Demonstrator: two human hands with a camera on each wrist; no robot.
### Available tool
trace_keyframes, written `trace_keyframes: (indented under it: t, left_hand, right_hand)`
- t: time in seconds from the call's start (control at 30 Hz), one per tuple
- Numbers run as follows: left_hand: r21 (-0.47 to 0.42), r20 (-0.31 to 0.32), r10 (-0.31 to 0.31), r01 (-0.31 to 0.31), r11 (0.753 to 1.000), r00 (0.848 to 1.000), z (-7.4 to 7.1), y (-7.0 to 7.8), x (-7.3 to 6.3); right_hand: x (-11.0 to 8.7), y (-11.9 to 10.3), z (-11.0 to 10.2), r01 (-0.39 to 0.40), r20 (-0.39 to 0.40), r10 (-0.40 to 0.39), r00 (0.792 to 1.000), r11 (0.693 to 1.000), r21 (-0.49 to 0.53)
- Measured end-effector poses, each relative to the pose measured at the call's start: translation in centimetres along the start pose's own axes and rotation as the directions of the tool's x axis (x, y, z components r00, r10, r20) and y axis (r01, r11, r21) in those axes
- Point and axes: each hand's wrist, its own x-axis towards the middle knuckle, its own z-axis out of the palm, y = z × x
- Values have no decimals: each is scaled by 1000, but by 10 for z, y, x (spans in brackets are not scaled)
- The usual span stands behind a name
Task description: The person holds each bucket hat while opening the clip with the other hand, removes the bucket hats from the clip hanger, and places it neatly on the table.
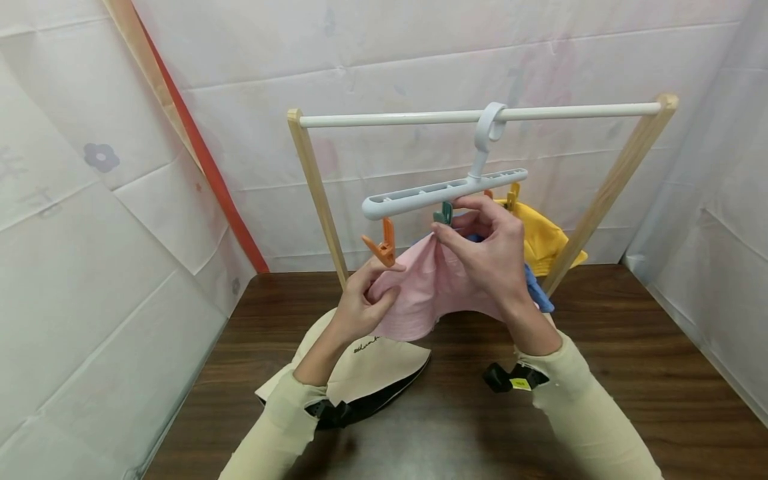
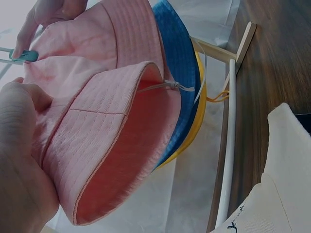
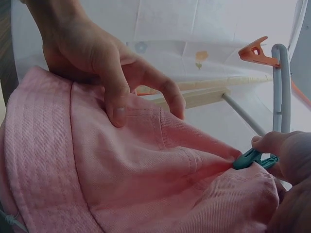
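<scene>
A pink bucket hat [image 1: 414, 287] hangs by its gathered crown from a green clothespin [image 1: 444, 213] under the grey-white hanger [image 1: 444, 193]. My right hand [image 1: 492, 247] pinches that clothespin between thumb and fingers, as the right wrist view shows close up at the clip [image 3: 250, 159]. My left hand [image 1: 363, 300] holds the hat's left side, thumb on the cloth near the brim. Above it, an orange clothespin [image 1: 384, 245] hangs from the hanger's left end. In the left wrist view, the hat's brim [image 2: 104, 126] gapes, with a pale cord knotted at its edge.
Behind the pink hat hang a blue hat [image 2: 177, 53] and a yellow hat [image 1: 540, 233]. The hanger hooks over a white rail [image 1: 390, 120] between wooden posts [image 1: 318, 193]. A cream hat [image 1: 384, 373] with a dark underside lies on the brown tabletop [image 1: 630, 373] below my left wrist.
</scene>
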Motion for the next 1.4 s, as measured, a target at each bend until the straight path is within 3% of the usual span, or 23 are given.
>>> trace_keyframes:
  t: [0.53,0.9,1.4]
  left_hand:
    - [-25,-18,13,-13,1000,1000,1,0,1]
    - [-10,-31,64,-64,998,997,2,-1,1]
    - [35,-45,79,-78,996,996,0,-2,-1]
  right_hand:
    - [1,-1,-1,-17,0,17,1000,999,30]
    - [0,-3,-1,-17,-4,17,1000,1000,9]
    - [-1,-2,-1,-24,-1,24,1000,1000,0]
